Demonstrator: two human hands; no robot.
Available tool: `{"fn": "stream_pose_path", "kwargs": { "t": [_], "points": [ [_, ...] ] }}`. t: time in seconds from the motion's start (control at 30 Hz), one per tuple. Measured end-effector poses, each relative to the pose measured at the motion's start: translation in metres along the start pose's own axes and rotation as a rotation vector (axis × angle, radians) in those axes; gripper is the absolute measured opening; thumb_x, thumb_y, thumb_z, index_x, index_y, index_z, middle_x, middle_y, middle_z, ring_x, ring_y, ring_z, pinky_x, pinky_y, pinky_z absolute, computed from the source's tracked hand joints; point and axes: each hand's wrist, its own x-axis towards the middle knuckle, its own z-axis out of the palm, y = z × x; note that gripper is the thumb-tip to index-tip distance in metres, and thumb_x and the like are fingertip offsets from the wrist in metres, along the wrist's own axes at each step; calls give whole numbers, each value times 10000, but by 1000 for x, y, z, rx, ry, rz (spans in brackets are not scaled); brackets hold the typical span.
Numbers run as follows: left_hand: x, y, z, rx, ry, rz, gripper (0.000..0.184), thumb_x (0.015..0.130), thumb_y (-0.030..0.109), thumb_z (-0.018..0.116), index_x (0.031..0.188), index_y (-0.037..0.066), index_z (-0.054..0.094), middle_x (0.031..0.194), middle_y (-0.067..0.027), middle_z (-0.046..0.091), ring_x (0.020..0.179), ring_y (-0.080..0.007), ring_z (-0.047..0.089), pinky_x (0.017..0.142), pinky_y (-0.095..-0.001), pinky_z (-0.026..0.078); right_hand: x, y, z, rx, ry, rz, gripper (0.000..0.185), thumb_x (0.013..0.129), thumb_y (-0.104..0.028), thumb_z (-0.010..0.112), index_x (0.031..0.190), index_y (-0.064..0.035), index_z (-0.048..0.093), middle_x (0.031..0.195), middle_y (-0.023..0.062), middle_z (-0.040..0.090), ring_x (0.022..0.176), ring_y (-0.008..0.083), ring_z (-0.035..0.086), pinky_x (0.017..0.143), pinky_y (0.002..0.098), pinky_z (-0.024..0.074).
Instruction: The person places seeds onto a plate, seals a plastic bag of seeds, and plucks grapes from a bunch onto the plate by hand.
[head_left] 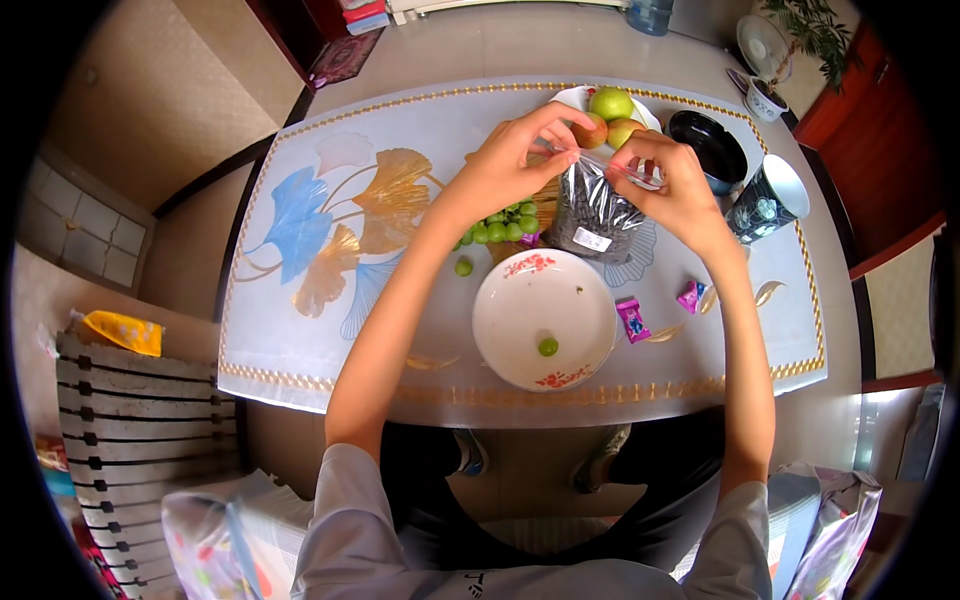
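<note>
A clear plastic bag [598,212] of small dark pieces, with a white label on its front, stands on the table behind the bowl. My left hand [515,155] pinches the top left of the bag between thumb and finger. At the top right edge, the fingers of my right hand [668,178] are closed on the plastic. In front of the bag, a white bowl [500,320] with red flower prints holds one green grape [548,346]. A bunch of green grapes [497,232] lies left of the bag, partly behind my left forearm.
Behind my hands, a plate [568,97] bears a green fruit [611,103] and reddish fruits. A black bowl [712,145] and a patterned cup [768,198] stand at the right. Purple wrapped candies [633,320] lie right of the bowl; a loose grape [463,267] lies left.
</note>
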Motion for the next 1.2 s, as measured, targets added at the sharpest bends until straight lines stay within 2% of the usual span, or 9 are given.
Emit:
{"fn": "stream_pose_path", "kwargs": {
  "t": [0.37,0.57,0.67,0.77,0.87,0.97,1.07,1.17,1.2],
  "points": [
    [4,-6,9,247,66,119,179,905,195,704,1028,69,736,973,-53,631,947,-202,611,866,-322,486,-2,0,10,97,17,15,101,844,-51,726,884,17,664,814,71,631,739,137,534,671,273,410],
    [3,-5,6,446,77,127,188,894,214,699,995,60,736,971,-100,686,939,-250,647,861,-339,497,-1,9,16,93,45,-65,106,838,-42,729,890,21,663,865,96,647,828,216,608,793,286,456],
    [3,-2,4,454,51,112,191,893,216,691,987,55,729,963,-114,708,917,-265,673,838,-355,511,-1,8,15,11,76,-97,127,803,-54,749,899,-13,677,882,113,670,881,318,636,842,377,491],
    [3,-6,6,458,67,130,187,894,218,684,982,58,724,960,-113,712,900,-274,686,815,-363,521,-2,4,16,-106,89,-126,162,799,-58,754,928,-16,667,894,114,658,912,318,626,857,388,483],
    [4,-4,9,520,99,128,181,894,226,683,977,70,722,950,-102,713,894,-276,688,803,-364,524,-4,9,15,-131,88,-138,167,832,-36,737,962,7,640,932,106,643,911,243,608,837,324,465],
    [3,0,10,550,99,99,172,893,233,684,971,84,723,936,-93,715,888,-278,688,791,-365,526,-13,8,5,97,72,-51,187,837,-27,737,995,9,643,951,90,640,935,207,618,840,306,473],
    [3,-2,6,558,102,108,162,892,231,688,967,92,725,921,-92,715,881,-275,689,777,-366,528,-26,11,-9,36,78,41,213,851,-31,739,1044,2,656,1004,59,650,933,153,626,827,288,497],
    [4,-7,5,547,108,133,159,890,225,695,965,88,724,909,-93,715,863,-268,688,767,-363,526,-38,29,-15,224,102,235,201,863,-53,744,1049,-10,681,1009,28,667,912,111,624,775,277,522],
    [4,-8,6,540,107,141,159,889,224,698,964,86,723,906,-93,715,855,-266,687,765,-362,524,-38,32,-17,190,85,277,150,855,-103,754,993,-55,718,925,-18,712,862,61,645,718,246,496]
  ]
}}
